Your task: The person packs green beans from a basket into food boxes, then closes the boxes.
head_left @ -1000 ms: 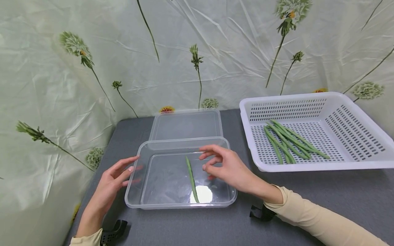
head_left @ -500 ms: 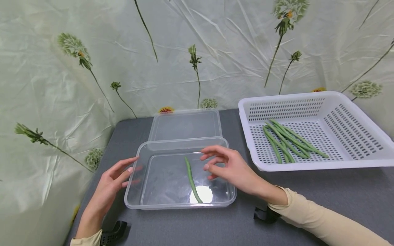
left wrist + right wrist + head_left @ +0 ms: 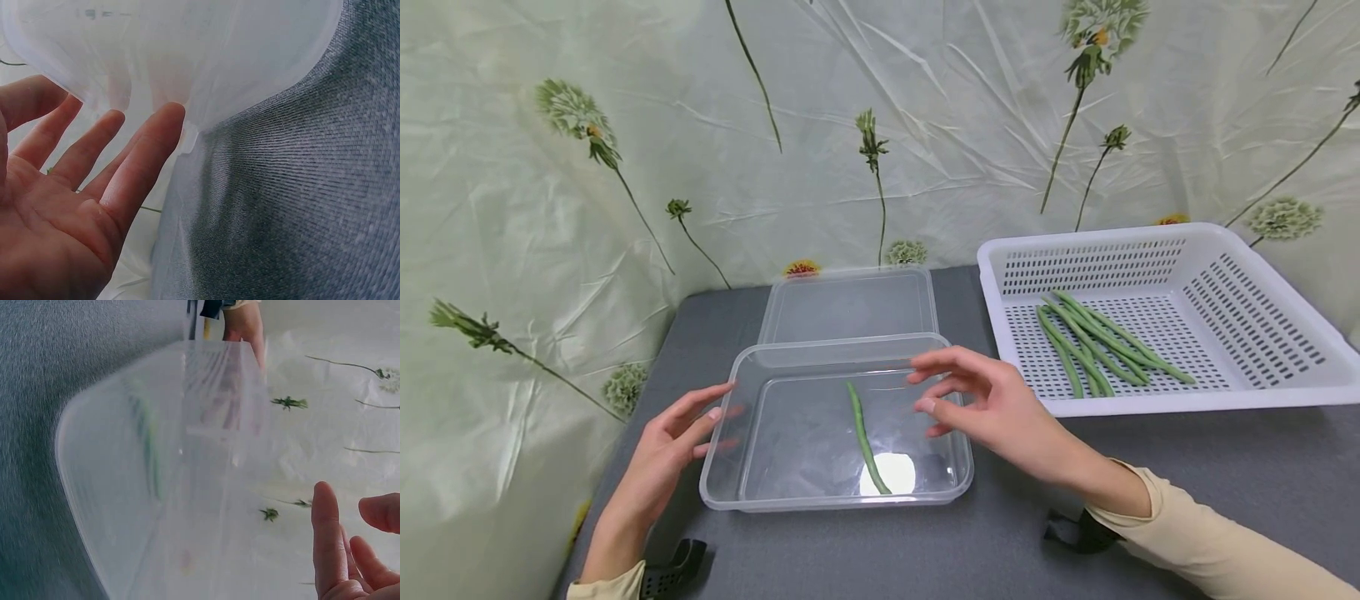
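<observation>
One green bean lies lengthwise on the floor of a clear plastic container. At the container's left wall is my left hand, its fingertips right at the side, as the left wrist view also shows. My right hand hovers over the container's right side with fingers slightly bent and nothing between them. In the right wrist view its fingers are apart from the container, and the bean shows blurred through the wall.
A white perforated basket with several green beans stands at the back right. Behind the container lies a clear lid. All rest on a grey cloth-covered table, with a flower-printed sheet behind.
My right hand has drawn back to the right, away from the bean. The bean's near end has shifted slightly right as it settled. My left hand stays at the container's side.
</observation>
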### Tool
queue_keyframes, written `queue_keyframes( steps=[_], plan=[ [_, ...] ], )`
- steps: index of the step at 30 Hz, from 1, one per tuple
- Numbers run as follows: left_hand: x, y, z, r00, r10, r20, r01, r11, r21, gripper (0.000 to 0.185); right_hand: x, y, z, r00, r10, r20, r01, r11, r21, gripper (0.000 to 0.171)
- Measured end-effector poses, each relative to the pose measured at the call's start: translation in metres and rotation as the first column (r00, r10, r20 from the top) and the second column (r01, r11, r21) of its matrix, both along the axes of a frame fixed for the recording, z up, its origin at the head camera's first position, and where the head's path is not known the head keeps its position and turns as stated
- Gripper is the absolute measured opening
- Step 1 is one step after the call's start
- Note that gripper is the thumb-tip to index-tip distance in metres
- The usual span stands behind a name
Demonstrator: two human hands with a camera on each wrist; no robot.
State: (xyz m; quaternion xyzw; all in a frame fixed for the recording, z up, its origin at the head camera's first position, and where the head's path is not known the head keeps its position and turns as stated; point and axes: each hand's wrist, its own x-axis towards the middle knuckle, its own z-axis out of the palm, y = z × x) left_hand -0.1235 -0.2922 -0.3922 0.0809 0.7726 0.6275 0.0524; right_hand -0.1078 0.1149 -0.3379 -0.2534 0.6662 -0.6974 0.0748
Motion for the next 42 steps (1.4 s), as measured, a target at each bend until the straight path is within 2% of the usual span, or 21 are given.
queue_keyframes(
  steps=[9, 19, 24, 30, 33, 35, 40, 42],
  plan=[
    [0.0, -0.001, 0.001, 1.0, -0.016, -0.006, 0.016, 1.0, 0.018, 0.041, 0.003, 0.021, 0.015, 0.998, -0.036, -0.043, 0.038, 0.999, 0.029, 0.042],
    [-0.001, -0.001, 0.002, 1.0, -0.027, 0.002, 0.027, 0.999, 0.036, 0.042, -0.002, 0.058, 0.031, 0.985, -0.094, -0.145, 0.114, 0.984, 0.134, 0.044],
    [-0.001, -0.002, 0.003, 1.0, -0.022, 0.011, 0.022, 0.999, 0.04, 0.042, -0.007, 0.077, 0.036, 0.984, -0.097, -0.151, 0.125, 0.973, 0.193, 0.043],
    [-0.001, -0.001, 0.002, 1.0, -0.013, 0.016, 0.012, 0.999, 0.041, 0.043, -0.016, 0.095, 0.044, 0.978, -0.106, -0.18, 0.157, 0.941, 0.299, 0.044],
    [-0.001, -0.002, 0.001, 1.0, -0.006, 0.013, 0.005, 0.999, 0.042, 0.042, -0.02, 0.104, 0.052, 0.975, -0.1, -0.197, 0.164, 0.924, 0.347, 0.043],
    [-0.001, -0.002, 0.0, 1.0, -0.004, 0.013, 0.003, 0.999, 0.046, 0.042, -0.024, 0.112, 0.059, 0.972, -0.101, -0.211, 0.18, 0.898, 0.402, 0.043],
    [-0.001, -0.002, -0.001, 1.0, -0.001, 0.016, 0.0, 0.999, 0.052, 0.042, -0.035, 0.131, 0.073, 0.959, -0.112, -0.261, 0.247, 0.784, 0.569, 0.042],
    [0.0, -0.003, 0.0, 1.0, -0.002, 0.018, 0.001, 0.999, 0.052, 0.042, -0.041, 0.138, 0.074, 0.953, -0.111, -0.281, 0.265, 0.756, 0.599, 0.042]
  ],
)
